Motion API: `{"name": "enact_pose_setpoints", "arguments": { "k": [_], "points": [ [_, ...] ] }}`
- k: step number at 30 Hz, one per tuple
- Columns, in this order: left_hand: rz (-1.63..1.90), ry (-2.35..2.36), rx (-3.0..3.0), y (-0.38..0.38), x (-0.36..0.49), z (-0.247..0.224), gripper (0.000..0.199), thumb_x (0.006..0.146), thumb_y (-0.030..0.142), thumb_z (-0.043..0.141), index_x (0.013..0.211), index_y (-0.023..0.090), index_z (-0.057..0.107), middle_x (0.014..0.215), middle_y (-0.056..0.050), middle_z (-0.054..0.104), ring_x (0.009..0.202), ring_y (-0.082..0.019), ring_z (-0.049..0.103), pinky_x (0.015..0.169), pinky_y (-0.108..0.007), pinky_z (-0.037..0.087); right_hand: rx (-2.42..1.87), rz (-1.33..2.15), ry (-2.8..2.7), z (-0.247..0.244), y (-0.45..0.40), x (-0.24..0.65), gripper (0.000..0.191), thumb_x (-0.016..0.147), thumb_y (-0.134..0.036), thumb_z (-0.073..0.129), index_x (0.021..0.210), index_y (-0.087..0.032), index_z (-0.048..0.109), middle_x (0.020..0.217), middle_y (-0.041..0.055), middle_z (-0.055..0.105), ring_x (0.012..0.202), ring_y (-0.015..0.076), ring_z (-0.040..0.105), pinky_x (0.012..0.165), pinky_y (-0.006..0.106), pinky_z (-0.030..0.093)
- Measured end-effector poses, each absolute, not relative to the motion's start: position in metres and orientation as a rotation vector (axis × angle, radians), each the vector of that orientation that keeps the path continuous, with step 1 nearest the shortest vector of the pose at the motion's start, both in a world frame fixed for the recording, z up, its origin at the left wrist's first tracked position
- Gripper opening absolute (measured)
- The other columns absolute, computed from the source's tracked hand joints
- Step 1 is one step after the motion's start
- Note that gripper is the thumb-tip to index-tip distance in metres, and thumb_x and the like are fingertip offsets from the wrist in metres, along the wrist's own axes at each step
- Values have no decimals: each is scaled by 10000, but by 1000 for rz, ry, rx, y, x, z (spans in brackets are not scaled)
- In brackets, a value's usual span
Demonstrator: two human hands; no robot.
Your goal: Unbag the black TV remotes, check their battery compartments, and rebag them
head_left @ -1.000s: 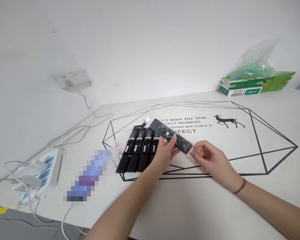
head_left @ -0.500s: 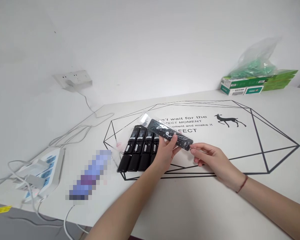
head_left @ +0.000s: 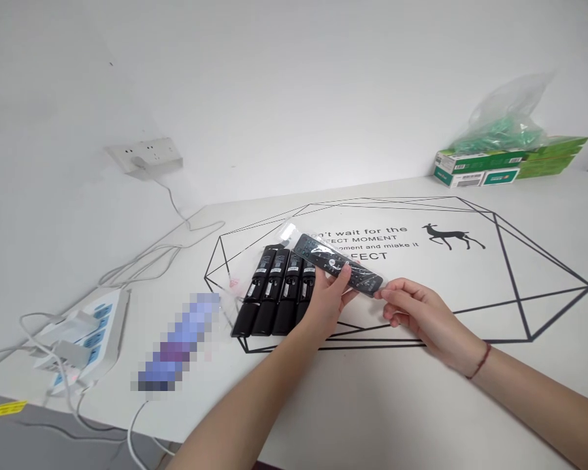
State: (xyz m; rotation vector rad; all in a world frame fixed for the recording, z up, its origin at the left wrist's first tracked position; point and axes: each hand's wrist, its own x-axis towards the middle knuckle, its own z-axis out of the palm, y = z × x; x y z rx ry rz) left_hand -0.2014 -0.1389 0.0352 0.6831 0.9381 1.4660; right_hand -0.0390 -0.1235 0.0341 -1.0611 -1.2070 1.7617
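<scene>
A black remote control (head_left: 318, 252) lies tilted in a clear plastic bag (head_left: 289, 231), buttons facing up. My left hand (head_left: 326, 301) is closed around its middle, thumb on top and fingertips showing beneath. At the lower right end, the fingers of my right hand (head_left: 419, 312) pinch the bag's corner, just past the tip of the remote. Under and left of the held remote, several black remotes (head_left: 273, 287) lie side by side, backs up, with their battery compartments uncovered. My left hand and the held remote hide part of the rightmost one.
A power strip (head_left: 108, 339) with plugs and white cables stands at the left, beside a blurred-out bluish object (head_left: 179, 343). Green and white boxes (head_left: 480, 168) with a plastic bag of green items (head_left: 504, 134) are at the back right. A socket panel (head_left: 149, 154) is on the wall.
The right fingers have shifted slightly to the right, with a bit of bag now showing between them and the remote's end. The left hand keeps its hold.
</scene>
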Motion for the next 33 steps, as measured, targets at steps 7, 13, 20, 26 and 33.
{"name": "enact_pose_setpoints", "arguments": {
  "k": [7, 13, 20, 26, 33],
  "points": [
    [1503, 960, 663, -137, -204, 37, 643, 804, 277, 672, 1343, 336, 328, 1136, -46, 656, 1033, -189, 638, 956, -419, 484, -1147, 1642, -1308, 31, -123, -38, 300, 687, -442, 733, 750, -180, 599, 545, -3, 600, 497, 105, 500, 493, 232, 396],
    [1490, 965, 642, -137, -203, 35, 601, 822, 279, 652, 1337, 330, 344, 1151, -50, 650, 1024, -185, 641, 940, -393, 495, -1136, 1636, -1302, 28, -119, -37, 295, 695, -444, 724, 775, -181, 619, 570, -4, 582, 529, 114, 510, 496, 230, 402],
    [1508, 978, 646, -138, -204, 40, 546, 807, 276, 666, 1290, 320, 416, 1096, -32, 665, 986, -177, 652, 932, -398, 498, -1088, 1664, -1342, 26, -117, -35, 337, 726, -502, 687, 757, -171, 637, 595, 0, 549, 536, 112, 492, 497, 240, 410],
    [1539, 960, 660, -135, -209, 40, 556, 786, 300, 689, 1278, 319, 432, 1104, -30, 659, 990, -171, 648, 933, -395, 497, -1105, 1648, -1364, 26, -117, -35, 366, 736, -536, 665, 701, -178, 599, 567, -7, 520, 514, 111, 469, 482, 247, 401],
    [1534, 999, 622, -134, -209, 39, 443, 799, 308, 673, 1199, 278, 487, 1144, -41, 640, 963, -165, 651, 892, -356, 522, -1147, 1603, -1365, 27, -114, -34, 368, 733, -533, 672, 696, -172, 609, 640, 8, 567, 535, 103, 485, 491, 236, 406]
  ]
}}
